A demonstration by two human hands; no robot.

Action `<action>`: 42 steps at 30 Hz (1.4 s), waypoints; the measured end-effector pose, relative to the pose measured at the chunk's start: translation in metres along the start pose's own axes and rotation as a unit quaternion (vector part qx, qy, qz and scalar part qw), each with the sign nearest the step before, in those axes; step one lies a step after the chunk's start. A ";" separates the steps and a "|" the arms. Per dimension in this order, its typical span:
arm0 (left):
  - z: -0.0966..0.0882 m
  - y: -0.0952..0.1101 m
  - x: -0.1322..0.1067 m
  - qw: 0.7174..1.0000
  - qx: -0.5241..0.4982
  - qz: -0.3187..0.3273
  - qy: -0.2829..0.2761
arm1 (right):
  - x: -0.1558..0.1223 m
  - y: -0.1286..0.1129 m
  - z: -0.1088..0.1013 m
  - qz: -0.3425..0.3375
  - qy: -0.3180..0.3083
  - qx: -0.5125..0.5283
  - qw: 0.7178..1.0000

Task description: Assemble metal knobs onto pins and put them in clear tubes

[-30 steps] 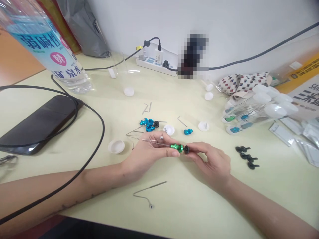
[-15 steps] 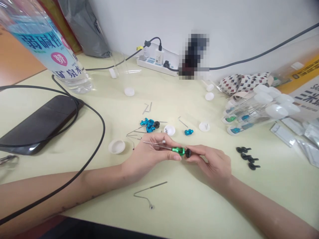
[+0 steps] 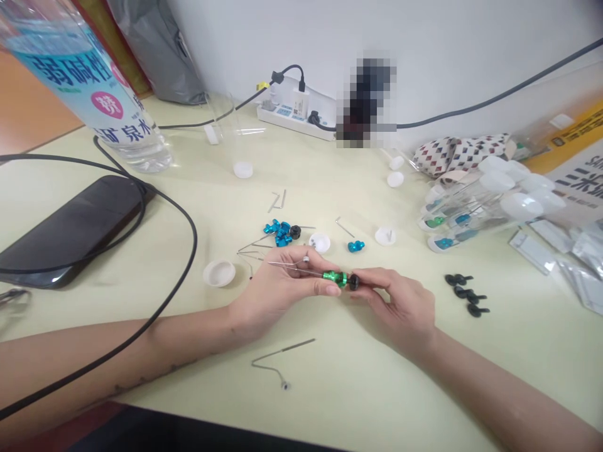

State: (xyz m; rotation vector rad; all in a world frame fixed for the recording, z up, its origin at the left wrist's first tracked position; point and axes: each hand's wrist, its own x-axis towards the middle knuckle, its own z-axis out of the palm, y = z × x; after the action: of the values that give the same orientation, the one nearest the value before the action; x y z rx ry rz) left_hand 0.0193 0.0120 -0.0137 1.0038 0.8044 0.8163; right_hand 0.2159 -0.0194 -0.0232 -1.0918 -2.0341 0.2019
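Observation:
My left hand (image 3: 287,282) pinches a green metal cylindrical fitting (image 3: 333,277) between thumb and fingers. A thin bent metal rod (image 3: 308,271) runs out of the fitting's left end across the fingers. At the other end sits a black knob (image 3: 353,282), gripped by the closed fingertips of my right hand (image 3: 398,304). Just beyond the left hand lie several blue metal fittings (image 3: 282,233) with thin rods and a black knob (image 3: 295,232). A bent wire rod with a small round end (image 3: 271,364) rests on the table nearer to me.
Clear tubes with white caps (image 3: 522,204) lie at the right, behind several black thumb screws (image 3: 466,295). A white cap (image 3: 219,274) is left of the hands. A phone (image 3: 70,229), a black cable (image 3: 194,238) and a water bottle (image 3: 108,103) occupy the left side.
Both hands keep their grip on the green fitting and black knob. The whole view has shifted slightly; nothing on the table has visibly moved.

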 end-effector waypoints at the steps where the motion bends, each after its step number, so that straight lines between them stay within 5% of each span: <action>1: 0.000 0.000 0.000 1.000 0.002 0.000 0.001 | 0.000 0.000 -0.001 -0.004 0.002 -0.001 1.000; 28: 0.000 0.003 -0.001 0.999 -0.002 -0.020 -0.031 | 0.003 -0.001 -0.004 -0.010 -0.029 0.006 0.999; 42: 0.000 0.000 0.000 1.000 -0.018 -0.008 0.006 | 0.001 0.000 0.000 0.013 -0.006 0.013 1.000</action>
State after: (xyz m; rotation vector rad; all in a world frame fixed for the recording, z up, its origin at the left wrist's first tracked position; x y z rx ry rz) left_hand 0.0191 0.0121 -0.0137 0.9597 0.8045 0.8206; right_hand 0.2152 -0.0183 -0.0224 -1.1030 -2.0239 0.2487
